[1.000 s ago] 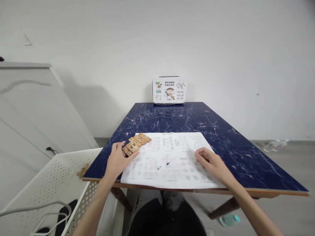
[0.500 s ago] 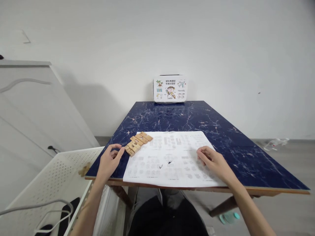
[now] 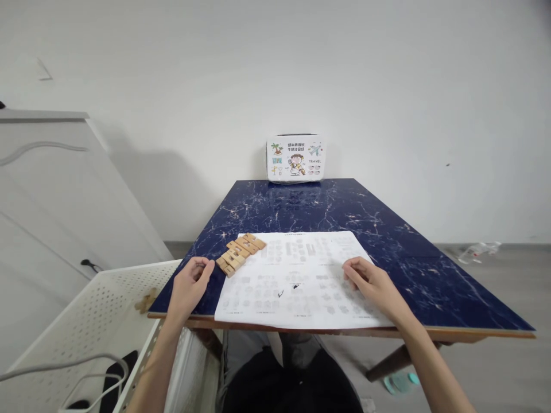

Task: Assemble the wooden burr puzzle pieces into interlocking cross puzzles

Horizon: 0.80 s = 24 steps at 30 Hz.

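Observation:
A row of wooden puzzle blocks (image 3: 239,253) lies on the dark blue marbled table (image 3: 387,241), at the upper left corner of a large printed paper sheet (image 3: 297,278). My left hand (image 3: 189,287) rests on the table near its front left edge, fingers loosely curled, a little left of the blocks and apart from them, with nothing visible in it. My right hand (image 3: 372,282) lies on the right part of the sheet, fingers curled downward onto the paper.
A white box with cartoon prints (image 3: 295,158) stands at the table's far edge against the wall. A white perforated basket (image 3: 94,321) with cables stands to the left, a small wooden piece (image 3: 146,300) on its rim. A teal object (image 3: 402,383) lies on the floor.
My left hand has drawn back from the blocks, which it touched a second ago, toward the table's left edge. My right hand has hardly moved.

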Each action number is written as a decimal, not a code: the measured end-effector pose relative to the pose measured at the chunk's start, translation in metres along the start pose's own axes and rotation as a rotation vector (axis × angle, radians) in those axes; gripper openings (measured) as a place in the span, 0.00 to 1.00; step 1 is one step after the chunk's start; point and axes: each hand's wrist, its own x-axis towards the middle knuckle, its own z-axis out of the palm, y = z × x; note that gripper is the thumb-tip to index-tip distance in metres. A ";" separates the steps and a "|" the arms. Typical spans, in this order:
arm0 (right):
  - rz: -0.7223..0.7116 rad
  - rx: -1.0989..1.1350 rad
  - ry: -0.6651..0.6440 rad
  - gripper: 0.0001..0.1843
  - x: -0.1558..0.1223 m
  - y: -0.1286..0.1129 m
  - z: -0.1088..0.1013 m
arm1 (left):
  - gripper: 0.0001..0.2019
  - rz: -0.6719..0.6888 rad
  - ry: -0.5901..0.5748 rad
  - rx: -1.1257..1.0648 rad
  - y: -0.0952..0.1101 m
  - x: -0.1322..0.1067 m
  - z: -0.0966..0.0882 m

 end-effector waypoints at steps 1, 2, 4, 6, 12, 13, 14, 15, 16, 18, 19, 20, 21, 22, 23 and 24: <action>-0.002 0.007 -0.001 0.23 0.000 0.001 0.000 | 0.20 -0.002 0.001 0.002 -0.001 0.000 0.000; -0.005 0.013 -0.004 0.24 0.000 0.002 0.000 | 0.20 -0.004 0.003 0.007 -0.002 0.000 -0.001; -0.006 0.015 -0.010 0.24 0.000 0.004 0.000 | 0.20 -0.010 0.012 0.023 -0.004 0.000 -0.001; 0.003 0.007 -0.015 0.24 0.000 0.005 0.000 | 0.20 -0.012 0.022 0.035 -0.004 0.000 -0.001; 0.002 0.023 -0.013 0.23 0.000 0.004 0.000 | 0.19 -0.018 0.026 0.035 -0.001 -0.001 0.000; 0.002 0.023 -0.014 0.22 0.000 0.004 0.000 | 0.19 -0.019 0.024 0.033 -0.001 -0.001 0.000; 0.003 0.021 -0.016 0.22 0.000 0.004 0.000 | 0.18 -0.019 0.022 0.032 -0.002 -0.001 0.000; 0.004 0.017 -0.018 0.22 0.000 0.004 0.000 | 0.18 -0.018 0.020 0.032 -0.002 -0.001 -0.001; 0.005 0.016 -0.018 0.22 0.000 0.004 0.000 | 0.18 -0.017 0.018 0.032 -0.003 -0.001 -0.001; 0.002 0.020 -0.018 0.23 0.001 0.004 0.000 | 0.17 -0.015 0.017 0.034 -0.005 0.000 -0.001; 0.000 0.023 -0.018 0.23 0.001 0.005 0.000 | 0.17 -0.016 0.017 0.035 -0.005 0.000 -0.001; -0.001 0.026 -0.017 0.23 0.001 0.005 0.000 | 0.17 -0.018 0.015 0.039 -0.006 0.000 -0.002; -0.003 0.027 -0.018 0.23 0.001 0.005 0.000 | 0.17 -0.020 0.014 0.044 -0.006 0.000 -0.002; -0.005 0.025 -0.019 0.23 0.001 0.005 0.000 | 0.18 -0.023 0.013 0.050 -0.006 0.000 -0.002; -0.007 0.021 -0.018 0.23 0.001 0.005 0.000 | 0.18 -0.025 0.013 0.056 -0.006 -0.001 -0.002; -0.008 0.018 -0.016 0.23 0.001 0.005 0.000 | 0.18 -0.024 0.015 0.059 -0.005 -0.001 -0.002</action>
